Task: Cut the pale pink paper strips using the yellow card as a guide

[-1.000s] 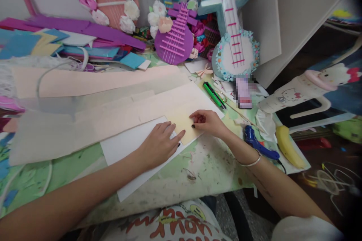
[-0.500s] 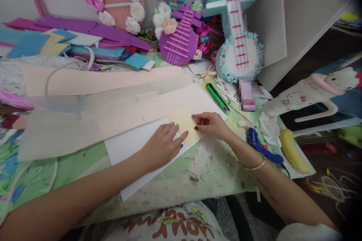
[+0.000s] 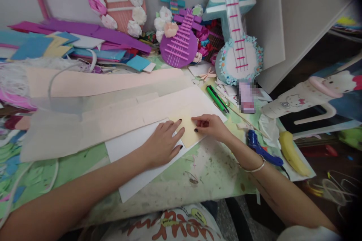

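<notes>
A small pale yellow sheet (image 3: 187,132) lies on a white sheet of paper (image 3: 135,180), beside long pale pink sheets (image 3: 135,111). My left hand (image 3: 162,143) rests flat over the white paper, fingers spread, fingertips at the yellow sheet's left edge. From the right, my right hand (image 3: 210,126) reaches over the yellow sheet's other side, with its fingers curled. Its index fingertip and thumb touch the sheet a little apart, and the hand covers the sheet's right edge. Just beyond are a green pen-like cutter (image 3: 216,98) and a thin wooden stick (image 3: 246,119).
Toward the right are a blue glue gun (image 3: 261,148), a banana (image 3: 292,153) and a white cup (image 3: 296,98). Paper-craft instruments stand at the back, one purple (image 3: 179,49), one pale blue (image 3: 239,56). Coloured foam strips (image 3: 93,32) pile up at the back left.
My left fingers have shifted a little on the sheet, with the index fingertip moving up and left. My right hand stays in nearly the same place. The view has tilted slightly.
</notes>
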{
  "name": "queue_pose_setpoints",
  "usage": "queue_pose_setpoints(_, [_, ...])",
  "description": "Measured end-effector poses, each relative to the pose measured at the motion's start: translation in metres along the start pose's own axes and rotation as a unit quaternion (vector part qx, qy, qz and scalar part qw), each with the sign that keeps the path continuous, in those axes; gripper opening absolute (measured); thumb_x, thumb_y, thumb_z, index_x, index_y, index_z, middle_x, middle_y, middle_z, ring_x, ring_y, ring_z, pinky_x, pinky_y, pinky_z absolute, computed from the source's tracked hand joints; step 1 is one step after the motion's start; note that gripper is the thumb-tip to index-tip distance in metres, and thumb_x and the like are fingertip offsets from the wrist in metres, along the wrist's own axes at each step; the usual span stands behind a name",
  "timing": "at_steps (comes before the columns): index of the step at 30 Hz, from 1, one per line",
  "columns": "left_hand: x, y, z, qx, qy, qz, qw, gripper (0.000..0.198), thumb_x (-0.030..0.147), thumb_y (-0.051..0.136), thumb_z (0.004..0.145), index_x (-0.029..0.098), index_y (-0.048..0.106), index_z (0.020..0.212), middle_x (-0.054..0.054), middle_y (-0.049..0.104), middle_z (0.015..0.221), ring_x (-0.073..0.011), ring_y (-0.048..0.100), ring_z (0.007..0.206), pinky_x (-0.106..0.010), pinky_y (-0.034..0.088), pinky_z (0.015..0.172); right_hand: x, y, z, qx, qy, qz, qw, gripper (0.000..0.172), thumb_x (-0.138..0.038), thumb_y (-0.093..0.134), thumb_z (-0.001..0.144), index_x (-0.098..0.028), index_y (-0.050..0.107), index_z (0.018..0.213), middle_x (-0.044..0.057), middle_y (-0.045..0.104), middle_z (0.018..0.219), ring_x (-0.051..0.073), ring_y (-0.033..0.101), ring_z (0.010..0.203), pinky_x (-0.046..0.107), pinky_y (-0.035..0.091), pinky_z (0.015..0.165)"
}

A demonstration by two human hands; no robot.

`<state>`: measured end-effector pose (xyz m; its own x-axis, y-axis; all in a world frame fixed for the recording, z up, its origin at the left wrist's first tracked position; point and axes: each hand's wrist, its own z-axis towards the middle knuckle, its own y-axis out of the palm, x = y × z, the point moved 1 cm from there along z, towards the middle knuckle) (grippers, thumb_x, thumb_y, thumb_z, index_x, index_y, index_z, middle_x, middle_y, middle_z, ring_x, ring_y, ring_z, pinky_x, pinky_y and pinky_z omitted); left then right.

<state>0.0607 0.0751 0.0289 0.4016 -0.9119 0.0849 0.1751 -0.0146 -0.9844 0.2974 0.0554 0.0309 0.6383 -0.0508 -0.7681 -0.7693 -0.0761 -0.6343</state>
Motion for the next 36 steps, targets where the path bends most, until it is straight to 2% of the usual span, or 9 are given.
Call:
queue_pose_setpoints(5, [-0.002, -0.006, 0.005, 0.000, 0.017, 0.003, 1.000, 0.039, 0.035, 0.046, 0.093, 0.013, 0.053, 0.124, -0.019, 0.047, 0.139, -0.0347, 0.042, 0.123, -0.047, 0.032, 0.096, 0.001, 0.000, 0.001, -0.005, 0.007, 0.007, 1.000, 0.039, -0.019, 0.069, 0.067, -0.015, 0.074, 0.106, 0.002, 0.066, 0.075, 0.010, 0.054, 0.061, 0.023, 0.044, 0.057])
queue_pose_setpoints(8, [-0.001, -0.010, 0.013, 0.003, 0.017, 0.007, 1.000, 0.035, 0.040, 0.042, 0.096, 0.014, 0.056, 0.116, -0.017, 0.055, 0.126, -0.0310, 0.050, 0.113, -0.045, 0.033, 0.091, 0.000, 0.001, 0.001, -0.010, 0.006, 0.014, 1.000, 0.039, -0.020, 0.069, 0.067, -0.015, 0.073, 0.106, 0.002, 0.067, 0.076, 0.010, 0.055, 0.061, 0.023, 0.045, 0.057])
queue_pose_setpoints(12, [0.000, -0.011, 0.029, 0.008, 0.010, 0.024, 1.000, 0.050, 0.045, 0.040, 0.097, 0.009, 0.048, 0.130, -0.013, 0.062, 0.101, -0.0282, 0.055, 0.095, -0.043, 0.034, 0.086, -0.004, -0.005, 0.004, -0.032, 0.001, -0.001, 0.999, 0.035, -0.020, 0.064, 0.072, -0.015, 0.072, 0.106, 0.002, 0.069, 0.075, 0.011, 0.059, 0.063, 0.023, 0.046, 0.060])
queue_pose_setpoints(15, [0.002, -0.008, 0.040, 0.010, 0.009, 0.040, 0.999, 0.051, 0.045, 0.042, 0.097, 0.006, 0.049, 0.129, -0.013, 0.062, 0.098, -0.0278, 0.054, 0.091, -0.040, 0.036, 0.079, -0.008, -0.032, 0.013, 0.020, 0.028, -0.124, 0.992, 0.029, -0.021, 0.063, 0.076, -0.017, 0.072, 0.103, 0.002, 0.071, 0.076, 0.013, 0.062, 0.067, 0.024, 0.046, 0.063])
queue_pose_setpoints(19, [0.005, -0.004, 0.045, 0.015, 0.005, 0.051, 0.999, 0.039, 0.042, 0.049, 0.095, 0.008, 0.060, 0.110, -0.012, 0.061, 0.097, -0.0276, 0.053, 0.088, -0.038, 0.037, 0.073, -0.001, -0.082, 0.030, 0.146, 0.121, -0.275, 0.943, 0.028, -0.030, 0.064, 0.079, -0.014, 0.068, 0.101, 0.010, 0.070, 0.088, 0.022, 0.064, 0.083, 0.030, 0.044, 0.071])
queue_pose_setpoints(21, [0.007, -0.002, 0.044, 0.024, -0.001, 0.055, 0.998, 0.037, 0.041, 0.050, 0.095, 0.008, 0.060, 0.108, -0.014, 0.061, 0.098, -0.0281, 0.053, 0.091, -0.038, 0.038, 0.074, 0.010, -0.099, 0.039, 0.162, 0.156, -0.307, 0.925, 0.040, -0.035, 0.069, 0.074, -0.010, 0.065, 0.105, 0.018, 0.068, 0.099, 0.029, 0.062, 0.093, 0.033, 0.043, 0.071])
queue_pose_setpoints(23, [0.008, 0.001, 0.043, 0.034, -0.007, 0.057, 0.998, 0.038, 0.040, 0.050, 0.094, 0.007, 0.059, 0.111, -0.015, 0.061, 0.102, -0.0285, 0.054, 0.094, -0.038, 0.040, 0.077, 0.021, -0.105, 0.046, 0.145, 0.184, -0.319, 0.918, 0.041, -0.041, 0.075, 0.068, -0.010, 0.067, 0.093, 0.020, 0.069, 0.097, 0.032, 0.063, 0.092, 0.033, 0.042, 0.069])
queue_pose_setpoints(30, [0.009, 0.016, 0.040, 0.057, -0.022, 0.061, 0.996, 0.045, 0.039, 0.046, 0.096, 0.003, 0.054, 0.121, -0.028, 0.051, 0.132, -0.0353, 0.047, 0.123, -0.045, 0.037, 0.095, 0.029, -0.104, 0.059, 0.119, 0.211, -0.263, 0.934, 0.027, -0.031, 0.076, 0.061, -0.019, 0.055, 0.049, 0.006, 0.059, 0.053, 0.026, 0.063, 0.074, 0.029, 0.040, 0.062])
queue_pose_setpoints(36, [0.008, 0.016, 0.040, 0.056, -0.018, 0.066, 0.996, 0.046, 0.040, 0.047, 0.095, 0.002, 0.056, 0.121, -0.027, 0.053, 0.131, -0.0366, 0.048, 0.123, -0.044, 0.037, 0.097, 0.001, -0.112, 0.048, 0.162, 0.131, -0.052, 0.977, 0.032, -0.045, 0.054, 0.081, -0.021, 0.048, 0.061, -0.002, 0.042, 0.048, 0.012, 0.044, 0.045, 0.027, 0.038, 0.046])
